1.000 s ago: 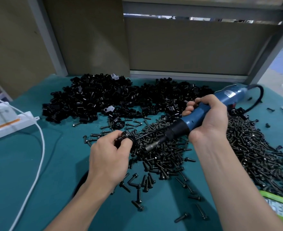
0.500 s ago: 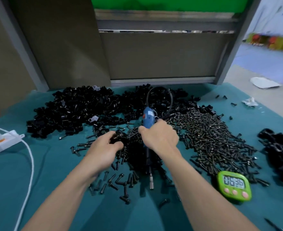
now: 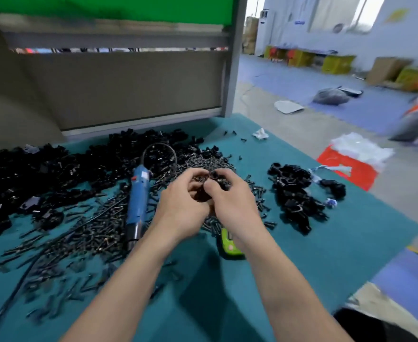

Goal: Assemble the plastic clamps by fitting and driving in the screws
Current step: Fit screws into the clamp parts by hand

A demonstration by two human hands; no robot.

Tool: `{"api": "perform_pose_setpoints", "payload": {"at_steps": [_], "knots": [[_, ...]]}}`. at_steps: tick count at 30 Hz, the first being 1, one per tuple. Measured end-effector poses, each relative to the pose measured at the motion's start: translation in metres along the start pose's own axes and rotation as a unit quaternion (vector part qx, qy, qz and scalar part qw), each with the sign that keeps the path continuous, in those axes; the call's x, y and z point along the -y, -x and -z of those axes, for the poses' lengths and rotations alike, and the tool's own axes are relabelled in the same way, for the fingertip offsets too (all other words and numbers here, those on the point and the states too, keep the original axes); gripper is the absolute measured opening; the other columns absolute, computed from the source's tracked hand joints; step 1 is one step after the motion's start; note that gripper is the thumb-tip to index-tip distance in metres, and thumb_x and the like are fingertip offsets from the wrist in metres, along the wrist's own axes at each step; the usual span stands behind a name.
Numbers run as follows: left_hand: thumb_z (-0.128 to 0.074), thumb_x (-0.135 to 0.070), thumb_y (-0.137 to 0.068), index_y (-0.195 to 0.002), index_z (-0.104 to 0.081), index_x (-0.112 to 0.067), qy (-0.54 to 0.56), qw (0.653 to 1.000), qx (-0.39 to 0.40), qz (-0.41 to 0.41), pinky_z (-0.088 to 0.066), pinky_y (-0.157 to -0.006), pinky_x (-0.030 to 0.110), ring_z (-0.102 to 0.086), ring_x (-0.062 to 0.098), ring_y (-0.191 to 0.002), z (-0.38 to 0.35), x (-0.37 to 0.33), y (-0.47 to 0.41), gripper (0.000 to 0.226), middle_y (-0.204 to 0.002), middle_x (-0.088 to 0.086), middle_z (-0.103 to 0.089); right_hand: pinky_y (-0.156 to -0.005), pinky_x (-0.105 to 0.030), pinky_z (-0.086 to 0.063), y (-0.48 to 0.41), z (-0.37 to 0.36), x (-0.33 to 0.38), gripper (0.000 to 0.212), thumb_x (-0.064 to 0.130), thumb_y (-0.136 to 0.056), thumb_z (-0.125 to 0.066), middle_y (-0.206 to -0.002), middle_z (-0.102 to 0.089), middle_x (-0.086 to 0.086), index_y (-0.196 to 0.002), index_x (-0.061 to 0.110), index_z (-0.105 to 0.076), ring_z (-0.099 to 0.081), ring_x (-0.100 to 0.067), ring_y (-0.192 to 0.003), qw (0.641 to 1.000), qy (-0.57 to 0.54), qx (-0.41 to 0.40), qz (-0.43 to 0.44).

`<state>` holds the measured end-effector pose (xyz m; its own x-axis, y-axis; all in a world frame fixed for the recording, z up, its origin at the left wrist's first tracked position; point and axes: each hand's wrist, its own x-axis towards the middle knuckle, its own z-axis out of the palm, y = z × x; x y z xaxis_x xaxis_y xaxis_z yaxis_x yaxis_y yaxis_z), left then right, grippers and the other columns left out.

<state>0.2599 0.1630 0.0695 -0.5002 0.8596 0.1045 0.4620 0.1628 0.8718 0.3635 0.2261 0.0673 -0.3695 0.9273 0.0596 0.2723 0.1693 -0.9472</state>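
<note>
My left hand [image 3: 182, 208] and my right hand [image 3: 231, 201] meet above the heap of black screws [image 3: 97, 230]. Together they hold a small black plastic clamp [image 3: 217, 178]; fingers of both hands curl round it, and most of it is hidden by them. The blue electric screwdriver [image 3: 138, 201] lies on the teal table [image 3: 326, 255] to the left of my left hand, tip toward me, with no hand on it. A large pile of loose black clamps [image 3: 43, 169] spreads across the back left.
A smaller heap of black clamps [image 3: 294, 193] lies to the right of my hands. A green timer [image 3: 227, 246] sits half hidden under my right wrist. The screwdriver's black cable [image 3: 160, 146] loops behind it. The table's right edge is close; a red crate [image 3: 351, 169] stands beyond.
My right hand has let go of the screwdriver, which now lies on the table, and has joined my left hand on the clamp. The view has swung to the right.
</note>
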Motion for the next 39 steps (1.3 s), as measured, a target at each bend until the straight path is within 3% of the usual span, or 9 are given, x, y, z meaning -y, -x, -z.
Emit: {"api": "perform_pose_setpoints", "payload": {"at_steps": [5,9,13,16,19,23,27,33,39], "knots": [[-0.075,-0.027,-0.079,-0.129,-0.061,-0.044,-0.065,0.992,0.098,-0.038,-0.045,-0.091,0.020,-0.065,0.003,-0.109,-0.067,-0.019,-0.016,0.054,-0.129,-0.018,-0.068,-0.064,-0.036,-0.044,-0.023,0.097,-0.036,0.048,0.030,-0.087,-0.072,-0.079,-0.064,0.001,-0.125,0.026,-0.043,-0.061,-0.021,-0.076,0.961,0.264,-0.077,-0.036],[-0.069,-0.029,-0.087,-0.117,-0.066,-0.048,-0.107,0.987,0.119,-0.020,-0.048,-0.054,0.019,-0.056,-0.001,-0.053,-0.089,-0.022,-0.025,0.036,-0.104,-0.011,-0.074,-0.069,-0.036,-0.041,-0.033,0.115,-0.059,0.036,0.034,-0.088,-0.072,-0.094,-0.066,-0.001,-0.114,0.023,-0.049,-0.063,-0.031,-0.094,0.872,0.483,-0.033,-0.074],[-0.067,-0.028,-0.093,-0.107,-0.070,-0.047,-0.124,0.990,0.067,-0.017,-0.036,-0.039,0.016,-0.048,0.001,-0.040,-0.073,-0.015,-0.026,0.025,-0.099,-0.012,-0.069,-0.091,-0.040,-0.038,-0.032,0.106,-0.065,0.028,0.026,-0.088,-0.069,-0.109,-0.067,0.002,-0.114,0.026,-0.058,-0.058,-0.026,-0.107,0.835,0.543,-0.071,-0.051],[-0.068,-0.022,-0.093,-0.100,-0.073,-0.043,-0.106,0.994,-0.035,-0.018,-0.041,-0.047,0.015,-0.058,-0.001,-0.047,-0.029,0.000,-0.029,0.022,-0.095,-0.014,-0.072,-0.101,-0.040,-0.040,-0.025,0.077,-0.045,0.035,0.034,-0.089,-0.073,-0.116,-0.068,0.006,-0.123,0.031,-0.065,-0.056,-0.022,-0.115,0.879,0.460,-0.110,0.057],[-0.071,-0.021,-0.091,-0.086,-0.074,-0.041,-0.068,0.982,-0.175,0.026,-0.048,-0.062,0.022,-0.066,-0.001,-0.071,0.030,0.029,-0.030,0.020,-0.084,-0.021,-0.073,-0.086,-0.036,-0.054,-0.018,0.027,-0.011,0.015,0.036,-0.093,-0.068,-0.094,-0.073,0.008,-0.106,0.029,-0.071,-0.065,-0.018,-0.094,0.952,0.288,0.020,0.098],[-0.071,-0.023,-0.092,-0.077,-0.073,-0.041,-0.040,0.951,-0.280,0.124,-0.046,-0.067,0.029,-0.065,0.003,-0.080,0.098,0.081,-0.019,0.024,-0.083,-0.023,-0.071,-0.073,-0.035,-0.052,-0.019,-0.067,0.016,0.054,0.064,-0.093,-0.060,-0.090,-0.069,-0.009,-0.093,0.010,-0.059,-0.066,-0.031,-0.083,0.940,0.293,0.171,0.029],[-0.071,-0.025,-0.094,-0.078,-0.072,-0.044,-0.043,0.954,-0.235,0.183,-0.048,-0.060,0.025,-0.067,0.005,-0.072,0.127,0.117,-0.002,0.026,-0.072,-0.024,-0.071,-0.079,-0.039,-0.049,-0.013,-0.140,0.011,0.078,0.078,-0.086,-0.057,-0.118,-0.065,-0.010,-0.128,0.013,-0.050,-0.066,-0.034,-0.108,0.909,0.380,0.170,-0.023],[-0.063,-0.034,-0.101,-0.094,-0.077,-0.039,0.044,0.968,-0.186,0.165,-0.059,-0.077,0.034,-0.071,0.010,-0.087,0.136,0.126,-0.003,0.016,-0.089,-0.015,-0.076,-0.064,-0.029,-0.045,-0.019,-0.152,0.006,0.066,0.058,-0.073,-0.077,-0.094,-0.068,0.005,-0.131,0.031,-0.058,-0.066,-0.020,-0.081,0.956,0.251,0.084,-0.123],[-0.039,-0.058,-0.107,-0.120,-0.069,-0.007,0.386,0.896,-0.031,0.216,-0.058,-0.094,0.042,-0.073,0.026,-0.095,0.137,0.094,-0.032,0.061,-0.102,0.011,-0.077,-0.050,-0.021,-0.042,0.018,-0.155,0.019,0.081,0.050,-0.059,-0.070,-0.065,-0.067,0.019,-0.135,0.061,-0.043,-0.063,0.001,-0.055,0.987,0.134,0.089,0.023]]}}
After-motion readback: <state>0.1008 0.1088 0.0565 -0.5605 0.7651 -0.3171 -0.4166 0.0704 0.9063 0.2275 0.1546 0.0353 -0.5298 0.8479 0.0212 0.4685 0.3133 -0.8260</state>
